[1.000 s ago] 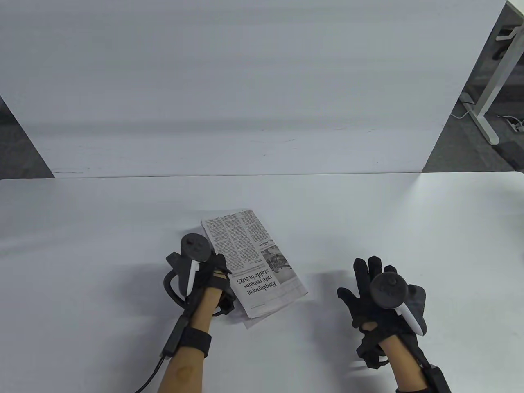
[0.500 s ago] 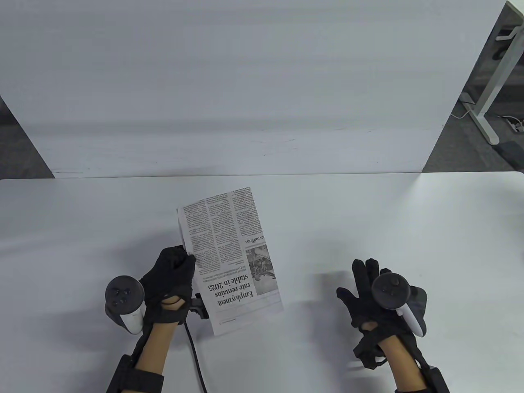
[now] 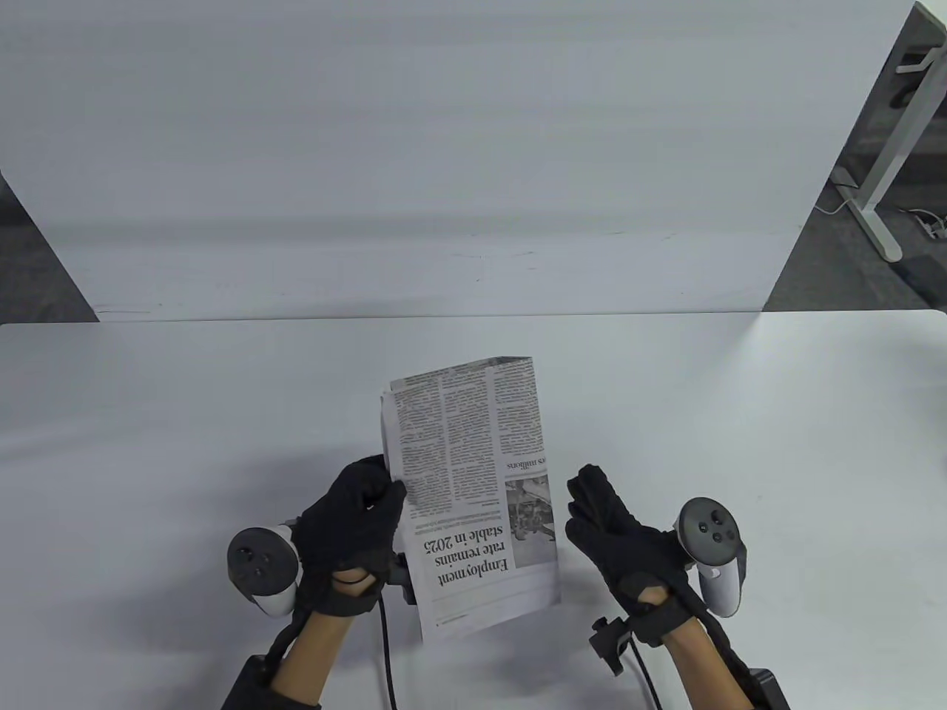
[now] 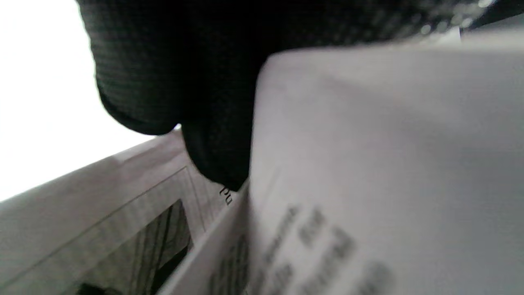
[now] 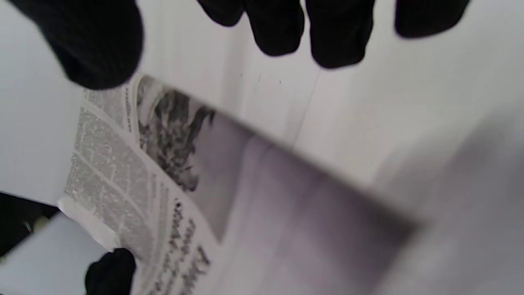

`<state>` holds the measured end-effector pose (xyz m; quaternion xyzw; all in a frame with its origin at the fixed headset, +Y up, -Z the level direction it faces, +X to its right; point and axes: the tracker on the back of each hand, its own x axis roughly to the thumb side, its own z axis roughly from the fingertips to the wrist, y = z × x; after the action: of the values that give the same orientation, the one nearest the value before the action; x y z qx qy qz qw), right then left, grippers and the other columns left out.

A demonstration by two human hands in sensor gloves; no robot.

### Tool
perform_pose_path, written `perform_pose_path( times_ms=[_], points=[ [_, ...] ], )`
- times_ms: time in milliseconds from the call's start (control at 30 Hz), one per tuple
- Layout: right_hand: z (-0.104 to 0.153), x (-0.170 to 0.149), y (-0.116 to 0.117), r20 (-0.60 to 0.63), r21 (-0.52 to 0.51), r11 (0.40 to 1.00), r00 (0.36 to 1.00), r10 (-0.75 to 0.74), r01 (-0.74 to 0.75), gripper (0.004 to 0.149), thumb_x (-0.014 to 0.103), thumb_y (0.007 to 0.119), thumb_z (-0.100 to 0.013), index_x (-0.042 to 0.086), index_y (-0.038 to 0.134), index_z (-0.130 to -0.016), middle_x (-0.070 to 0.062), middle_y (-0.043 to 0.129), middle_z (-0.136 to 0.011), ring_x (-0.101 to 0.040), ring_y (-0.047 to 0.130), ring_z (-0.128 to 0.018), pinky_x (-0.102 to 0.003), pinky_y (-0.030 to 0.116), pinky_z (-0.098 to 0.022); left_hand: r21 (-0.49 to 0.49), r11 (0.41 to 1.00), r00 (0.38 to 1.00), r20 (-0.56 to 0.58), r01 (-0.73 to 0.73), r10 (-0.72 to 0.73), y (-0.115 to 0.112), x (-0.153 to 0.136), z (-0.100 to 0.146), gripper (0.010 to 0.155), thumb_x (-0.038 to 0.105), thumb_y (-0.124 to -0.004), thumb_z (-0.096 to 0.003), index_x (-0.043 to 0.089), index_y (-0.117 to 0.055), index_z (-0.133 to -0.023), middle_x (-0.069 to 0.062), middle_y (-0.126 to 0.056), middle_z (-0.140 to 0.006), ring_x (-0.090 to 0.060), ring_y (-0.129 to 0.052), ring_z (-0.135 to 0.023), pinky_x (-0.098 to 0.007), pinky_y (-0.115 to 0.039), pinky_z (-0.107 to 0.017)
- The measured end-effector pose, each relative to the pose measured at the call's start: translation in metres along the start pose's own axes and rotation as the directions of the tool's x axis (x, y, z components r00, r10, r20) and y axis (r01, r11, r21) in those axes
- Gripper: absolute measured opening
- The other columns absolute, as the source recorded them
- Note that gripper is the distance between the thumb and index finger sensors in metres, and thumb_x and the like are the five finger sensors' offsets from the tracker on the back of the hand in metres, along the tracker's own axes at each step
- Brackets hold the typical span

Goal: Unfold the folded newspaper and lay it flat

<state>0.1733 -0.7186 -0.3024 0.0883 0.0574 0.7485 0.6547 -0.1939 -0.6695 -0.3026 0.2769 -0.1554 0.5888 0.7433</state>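
The folded newspaper (image 3: 473,488) is held up off the white table (image 3: 148,414), headline side facing the camera and upside down. My left hand (image 3: 355,521) grips its left edge, thumb on the front; its dark fingers (image 4: 176,82) fill the left wrist view against the paper (image 4: 368,164). My right hand (image 3: 607,529) is open just right of the paper's right edge, fingers spread, not clearly touching it. In the right wrist view the fingers (image 5: 278,24) hang above the newspaper (image 5: 163,164), thumb near its edge.
A white upright panel (image 3: 414,148) stands behind the table. A table leg and cables (image 3: 880,192) are on the floor at far right. Cables run from both wrists to the bottom edge.
My left hand lifted the newspaper off the table, turned palm-side up and carried it to the right. My right hand moved left toward the paper's right edge and turned.
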Motion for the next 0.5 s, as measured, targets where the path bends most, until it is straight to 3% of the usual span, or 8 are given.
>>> perform_pose_path(
  times_ms=[133, 233, 500],
  points=[
    [0.000, -0.002, 0.002, 0.008, -0.012, 0.997, 0.997, -0.080, 0.080, 0.076, 0.042, 0.089, -0.041, 0.010, 0.057, -0.102, -0.023, 0.077, -0.102, -0.051, 0.091, -0.080, -0.065, 0.070, -0.058, -0.058, 0.998, 1.000, 0.019, -0.006, 0.007, -0.019, 0.006, 0.006, 0.030, 0.023, -0.094, -0.0393, 0.010, -0.085, -0.065, -0.011, -0.095, -0.076, -0.026, -0.119, -0.046, -0.044, -0.097, -0.042],
    [0.001, -0.005, -0.002, 0.011, -0.052, 0.993, 0.994, -0.107, 0.108, 0.058, 0.034, 0.088, -0.042, 0.013, 0.073, -0.095, -0.017, 0.094, -0.089, -0.042, 0.104, -0.067, -0.058, 0.078, -0.054, -0.084, 0.996, 1.000, 0.016, -0.013, 0.014, -0.027, 0.006, 0.009, 0.030, 0.023, -0.094, -0.0394, 0.010, -0.085, -0.065, -0.011, -0.095, -0.076, -0.026, -0.118, -0.046, -0.044, -0.097, -0.042],
    [0.002, -0.004, -0.009, 0.037, -0.096, 0.982, 0.987, -0.157, 0.160, 0.042, 0.025, 0.087, -0.042, 0.018, 0.086, -0.083, -0.011, 0.104, -0.076, -0.034, 0.111, -0.056, -0.053, 0.084, -0.051, -0.077, 0.997, 1.000, 0.010, 0.019, -0.018, -0.028, 0.007, 0.009, 0.033, 0.027, -0.094, -0.0402, 0.011, -0.086, -0.068, -0.011, -0.095, -0.078, -0.028, -0.116, -0.050, -0.045, -0.094, -0.045]
  ],
)
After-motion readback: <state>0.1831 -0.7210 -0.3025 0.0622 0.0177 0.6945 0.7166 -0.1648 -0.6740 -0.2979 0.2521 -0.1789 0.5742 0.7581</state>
